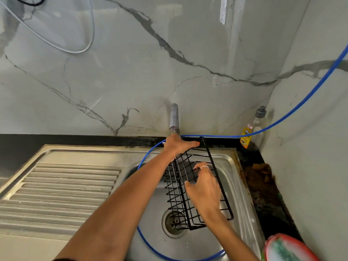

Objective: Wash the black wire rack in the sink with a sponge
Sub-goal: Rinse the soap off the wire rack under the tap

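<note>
The black wire rack point(190, 187) stands tilted in the steel sink point(231, 166), its lower end over the drain point(174, 222). My left hand point(178, 145) reaches to the back of the sink at the base of the tap point(174, 117), with the thumb lying along the rack's top edge. My right hand point(204, 191) holds the rack's wires from the right side, fingers curled into the grid; a ring shows on one finger. No sponge is plainly visible in either hand.
A blue hose point(282, 119) runs from the upper right, along the back ledge and loops through the sink. A dish soap bottle point(253, 129) stands in the back right corner. A red-rimmed bowl with green scrubber point(286, 249) sits at the lower right. Ribbed drainboard point(62, 187) lies left.
</note>
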`<state>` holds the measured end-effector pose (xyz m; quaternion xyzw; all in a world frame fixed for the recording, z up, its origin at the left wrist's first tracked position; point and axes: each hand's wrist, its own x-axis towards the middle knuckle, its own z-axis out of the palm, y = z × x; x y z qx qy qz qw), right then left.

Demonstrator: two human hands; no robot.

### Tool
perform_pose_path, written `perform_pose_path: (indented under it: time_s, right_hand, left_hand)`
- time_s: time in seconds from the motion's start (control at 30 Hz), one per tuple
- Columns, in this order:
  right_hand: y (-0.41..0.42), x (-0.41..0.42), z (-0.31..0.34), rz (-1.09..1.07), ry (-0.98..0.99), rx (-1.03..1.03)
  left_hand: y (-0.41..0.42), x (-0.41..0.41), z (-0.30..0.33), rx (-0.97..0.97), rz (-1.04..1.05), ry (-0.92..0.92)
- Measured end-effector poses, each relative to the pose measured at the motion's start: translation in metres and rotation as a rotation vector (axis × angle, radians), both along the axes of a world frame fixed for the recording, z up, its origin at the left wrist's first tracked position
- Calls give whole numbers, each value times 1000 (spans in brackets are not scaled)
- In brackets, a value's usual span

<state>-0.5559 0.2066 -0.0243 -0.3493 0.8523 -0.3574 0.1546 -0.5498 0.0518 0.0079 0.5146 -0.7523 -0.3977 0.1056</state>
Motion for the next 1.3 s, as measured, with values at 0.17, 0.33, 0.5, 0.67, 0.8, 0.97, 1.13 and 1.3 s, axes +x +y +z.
perform_pose_path:
  time_s: [0.17,0.33,0.5,0.67,0.8,0.97,1.13,1.3]
  right_hand:
    - [6,-8,16,315,-131,101]
    - [29,-31,25,308,139,-24]
    - [30,-63,0,205,-201,-81]
    - [28,-72,-42,138,-861,-11]
    - [17,-73,-72,225,-1041,118]
    - [-1,-64,-93,344,-1059,218]
    - [3,-68,-90,425,-1089,166]
    - [12,-69,-92,461,-1125,134]
  left_hand:
    - [-13,7,3,-59,-122,-82]
    - [-20,33,3,-92,-254,-42]
    - [-22,56,-7,-115,-227,24]
    - [-29,77,-8,-38,-231,174]
    - [-27,85,5,64,-199,282]
    - [-22,92,7,174,-143,444]
    - [-16,95,4,305,-98,505]
    - [-12,100,-10,399,-22,531]
